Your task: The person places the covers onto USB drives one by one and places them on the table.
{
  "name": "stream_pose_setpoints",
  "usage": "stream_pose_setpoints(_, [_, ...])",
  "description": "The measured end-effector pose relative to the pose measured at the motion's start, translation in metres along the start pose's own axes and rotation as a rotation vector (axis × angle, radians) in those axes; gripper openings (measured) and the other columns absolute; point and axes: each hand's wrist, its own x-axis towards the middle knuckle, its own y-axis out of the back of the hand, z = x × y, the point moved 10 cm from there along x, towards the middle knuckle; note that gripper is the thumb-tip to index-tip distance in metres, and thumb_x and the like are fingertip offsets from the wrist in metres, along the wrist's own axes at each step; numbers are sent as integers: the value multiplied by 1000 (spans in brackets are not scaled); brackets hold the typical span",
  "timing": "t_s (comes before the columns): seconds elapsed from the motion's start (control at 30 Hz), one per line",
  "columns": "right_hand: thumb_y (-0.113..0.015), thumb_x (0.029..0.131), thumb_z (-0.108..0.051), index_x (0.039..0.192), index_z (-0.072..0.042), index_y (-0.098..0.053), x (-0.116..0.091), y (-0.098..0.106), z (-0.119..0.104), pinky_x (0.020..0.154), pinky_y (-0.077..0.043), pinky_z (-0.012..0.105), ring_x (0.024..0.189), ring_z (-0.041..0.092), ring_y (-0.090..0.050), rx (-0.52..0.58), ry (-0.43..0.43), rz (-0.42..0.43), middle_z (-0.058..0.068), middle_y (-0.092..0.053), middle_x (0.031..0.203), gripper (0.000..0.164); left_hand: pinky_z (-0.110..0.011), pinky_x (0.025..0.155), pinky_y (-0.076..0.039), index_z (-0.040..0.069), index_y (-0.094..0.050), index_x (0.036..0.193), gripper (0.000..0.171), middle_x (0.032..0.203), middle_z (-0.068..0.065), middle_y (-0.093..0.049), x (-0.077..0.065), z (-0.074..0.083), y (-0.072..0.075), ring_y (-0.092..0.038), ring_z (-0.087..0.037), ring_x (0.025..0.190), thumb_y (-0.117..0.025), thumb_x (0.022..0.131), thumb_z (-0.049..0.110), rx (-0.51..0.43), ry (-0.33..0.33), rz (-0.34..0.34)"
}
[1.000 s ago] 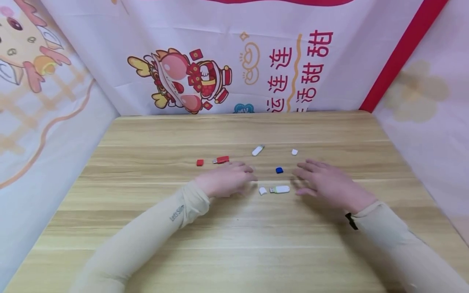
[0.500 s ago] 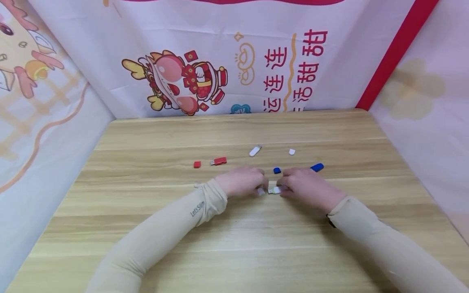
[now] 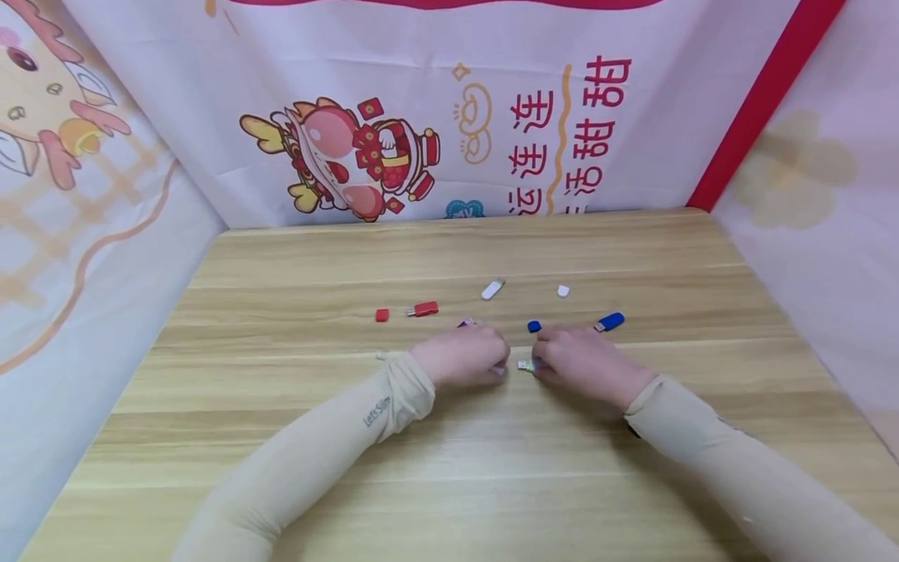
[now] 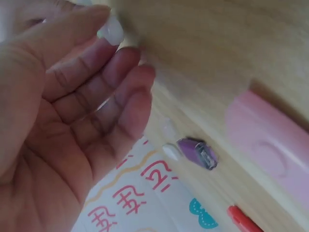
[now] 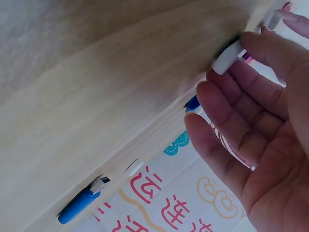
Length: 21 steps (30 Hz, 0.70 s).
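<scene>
In the head view my left hand (image 3: 467,355) is low over the table, pinching a small white cap (image 4: 113,31) between thumb and fingertips in the left wrist view. My right hand (image 3: 586,363) pinches a white USB stick (image 5: 228,57) by its body; its metal plug (image 3: 524,365) points left toward the cap, a small gap apart. A purple USB stick (image 4: 198,152) lies just beyond the left hand, mostly hidden in the head view. Past the right hand are a blue cap (image 3: 534,326) and a blue USB stick (image 3: 610,321).
Farther back lie another white USB stick (image 3: 493,289) and a white cap (image 3: 563,291). Leftward are a red USB stick (image 3: 423,309) and its red cap (image 3: 382,314). A pink rounded object (image 4: 270,145) looms near the left wrist camera. Printed cloth (image 3: 421,47) hangs behind the wooden table (image 3: 449,484).
Both hands have moved inward to the white USB stick and its cap and now pinch them. The blue USB stick and the purple one have come into view as the hands shifted.
</scene>
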Motion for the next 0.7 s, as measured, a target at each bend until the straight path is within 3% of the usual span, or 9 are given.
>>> stream_pose_setpoints(0.27, [-70, 79, -21, 67, -18, -61, -11, 10, -6, 50, -38, 24, 52, 6, -41, 51, -14, 27, -11, -48, 62, 15, -21, 70, -40, 14, -70, 80, 5, 69, 11, -58, -20, 12, 13, -50, -6, 63, -65, 80, 14, -97, -62, 43])
stream_pose_setpoints(0.43, [-72, 77, -16, 71, -16, -64, -24, 25, -16, 53, -43, 21, 56, 4, -45, 72, 19, 107, -8, -53, 65, 10, -14, 67, -45, 10, -71, 89, 9, 76, 9, -62, -36, 15, 19, -53, -2, 66, -66, 84, 15, -166, -73, 66])
stream_pose_setpoints(0.7, [-78, 71, -10, 84, -7, -70, -38, 45, -34, 61, -51, 21, 67, 7, -57, 101, 56, 198, -1, -63, 76, 16, -16, 65, -44, 11, -69, 89, 10, 76, 6, -58, -63, 19, 28, -50, -6, 68, -68, 84, 21, -73, -61, 170])
